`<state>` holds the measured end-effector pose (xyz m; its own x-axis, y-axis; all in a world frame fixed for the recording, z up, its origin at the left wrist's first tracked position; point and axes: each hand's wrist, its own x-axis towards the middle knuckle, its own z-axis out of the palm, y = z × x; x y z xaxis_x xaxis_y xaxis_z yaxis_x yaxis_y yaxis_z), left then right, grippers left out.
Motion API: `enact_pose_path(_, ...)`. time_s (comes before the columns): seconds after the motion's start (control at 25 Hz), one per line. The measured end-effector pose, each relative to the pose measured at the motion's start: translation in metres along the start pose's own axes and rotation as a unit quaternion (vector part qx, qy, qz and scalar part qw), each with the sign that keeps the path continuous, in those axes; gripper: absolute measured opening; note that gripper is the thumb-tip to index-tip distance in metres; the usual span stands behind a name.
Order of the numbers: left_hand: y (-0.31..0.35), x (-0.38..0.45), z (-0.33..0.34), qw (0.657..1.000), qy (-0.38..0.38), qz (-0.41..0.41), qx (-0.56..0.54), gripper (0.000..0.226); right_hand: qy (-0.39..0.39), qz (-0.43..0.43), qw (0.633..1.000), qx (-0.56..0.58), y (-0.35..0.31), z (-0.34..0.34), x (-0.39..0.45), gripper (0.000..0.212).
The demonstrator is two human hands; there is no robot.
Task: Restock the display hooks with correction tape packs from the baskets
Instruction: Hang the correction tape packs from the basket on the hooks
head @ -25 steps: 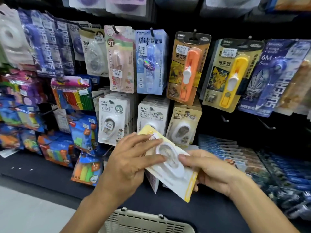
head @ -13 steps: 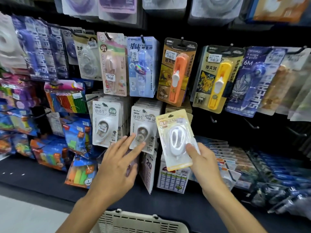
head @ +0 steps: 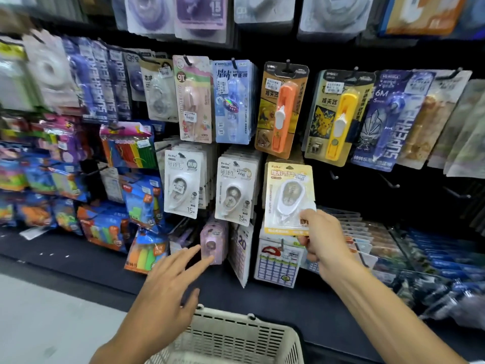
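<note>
Since half a second ago the right hand [head: 324,241], pinching the yellow-edged correction tape pack [head: 288,199] by its lower right corner, has raised it before the matching stack; the left hand [head: 168,290] hovers spread and empty, so slide the hang hole squarely onto the hook.

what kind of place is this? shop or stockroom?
Most likely a stationery shop aisle: carded correction tape packs with price stickers hang on hooks along a dark display wall, and a plastic basket sits below the hands.

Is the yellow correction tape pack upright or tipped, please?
Upright: the yellow correction tape pack has its hang-hole end up, with the right hand pinching its lower corner.
</note>
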<state>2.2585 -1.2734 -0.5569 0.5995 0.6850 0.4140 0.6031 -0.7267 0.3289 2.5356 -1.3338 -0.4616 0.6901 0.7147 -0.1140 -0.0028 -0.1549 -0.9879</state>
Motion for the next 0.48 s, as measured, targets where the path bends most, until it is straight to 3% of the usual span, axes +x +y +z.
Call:
enact_pose_path(0.16,0.000,-0.045,-0.008,0.998,-0.037,-0.050,0.023,0.068,0.000,-0.004,1.000,-0.017,0.003,-0.001,-0.008,0.016)
enact_pose_path(0.28,0.011,-0.066,-0.006,0.990,-0.119,-0.070,0.038,0.071,-0.006,0.017,0.999,-0.030,0.011,-0.004,-0.012,0.015)
enact_pose_path(0.48,0.036,-0.051,0.006,0.981,-0.184,-0.033,0.055,0.069,-0.013,0.015,0.999,-0.039,0.009,0.000,-0.001,0.015)
